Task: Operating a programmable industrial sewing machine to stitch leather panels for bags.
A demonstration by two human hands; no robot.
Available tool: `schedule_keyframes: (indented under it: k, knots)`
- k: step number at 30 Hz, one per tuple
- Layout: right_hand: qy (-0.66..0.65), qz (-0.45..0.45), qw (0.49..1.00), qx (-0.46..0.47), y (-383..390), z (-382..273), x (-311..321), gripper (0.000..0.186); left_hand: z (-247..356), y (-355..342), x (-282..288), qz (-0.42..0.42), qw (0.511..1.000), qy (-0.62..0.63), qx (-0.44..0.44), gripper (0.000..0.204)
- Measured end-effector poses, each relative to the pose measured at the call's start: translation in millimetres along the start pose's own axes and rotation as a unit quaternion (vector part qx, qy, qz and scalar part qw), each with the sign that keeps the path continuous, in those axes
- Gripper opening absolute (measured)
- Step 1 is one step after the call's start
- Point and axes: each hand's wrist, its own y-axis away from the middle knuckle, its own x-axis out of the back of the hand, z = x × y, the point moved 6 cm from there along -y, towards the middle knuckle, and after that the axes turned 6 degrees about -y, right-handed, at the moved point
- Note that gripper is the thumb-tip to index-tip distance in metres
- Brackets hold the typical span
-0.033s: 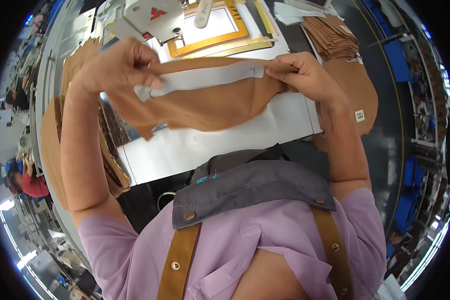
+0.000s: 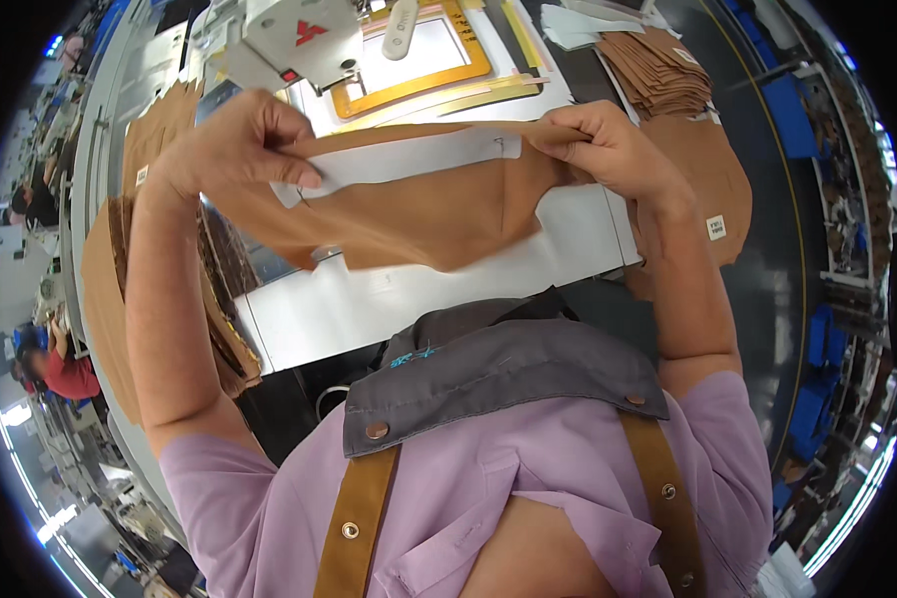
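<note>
Between both hands I hold up a brown fabric panel (image 2: pixel 418 219) by its upper edge, over the white work table. A long white strip (image 2: pixel 408 159) lies along that edge, with small dark marks near its ends. My left hand (image 2: pixel 244 140) pinches the panel's left end, thumb on the strip. At the other end my right hand (image 2: pixel 608 149) pinches the upper corner between thumb and fingers. The lower part of the cloth hangs loose and wavy.
Behind the panel stand a white sewing machine head (image 2: pixel 294 45) and a yellow frame (image 2: pixel 413 90). Folded brown pieces (image 2: pixel 657 75) are stacked at the far right, above another brown panel (image 2: pixel 697 189). More brown pieces (image 2: pixel 105 289) hang at the left. A person in red (image 2: pixel 65 369) sits further left.
The panel's lower edge has swung and hangs slightly lower. My left hand has shifted a little down, still gripping the cloth; the right hand has barely moved.
</note>
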Motion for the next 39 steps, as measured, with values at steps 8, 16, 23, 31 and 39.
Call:
schedule_keyframes:
  k: [8, 16, 23, 31, 39]
  knots:
    - [-0.007, 0.016, 0.998, 0.053, -8.5, 4.0, 3.6, 0.033, -44.2, -4.0, -26.7, 0.045, 0.990, 0.116, 0.064, 0.021]
    - [-0.016, 0.091, 0.996, 0.005, -18.3, 42.5, 19.6, 0.024, -78.0, -9.1, -42.7, 0.111, 0.972, 0.205, 0.029, 0.022]
    - [-0.086, 0.179, 0.979, 0.055, -17.9, 38.9, 20.6, 0.026, -96.6, -30.4, -40.2, 0.135, 0.973, 0.188, 0.025, 0.023]
    - [-0.084, 0.162, 0.983, -0.002, -17.7, 42.6, 22.3, 0.031, -106.4, -33.6, -47.8, 0.141, 0.963, 0.229, 0.032, 0.029]
    - [-0.046, 0.176, 0.983, 0.001, 1.2, 38.0, 48.3, 0.027, -78.6, -36.7, -48.9, 0.129, 0.968, 0.211, 0.039, 0.030]
